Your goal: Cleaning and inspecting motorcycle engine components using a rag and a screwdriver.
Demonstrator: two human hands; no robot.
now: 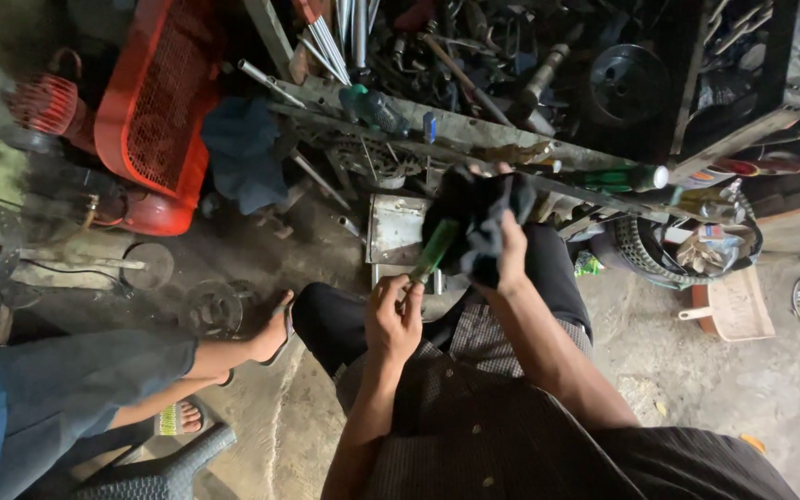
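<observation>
Screwdriver (433,250) tip hidden inside dark rag (479,218); green handle slants down-left. Left hand (393,318) pinches handle end, right hand (511,255) clutches rag.

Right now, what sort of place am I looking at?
Most likely a mechanic's or repair workshop: a metal rack heaped with tools and steel parts, a red compressor-like machine, and a grimy concrete floor strewn with discs.

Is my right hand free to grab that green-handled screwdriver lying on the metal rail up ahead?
Probably not yet: the right hand is gripping a dark cloth. The screwdriver on the rail lies just beyond, nothing covering it.
</observation>
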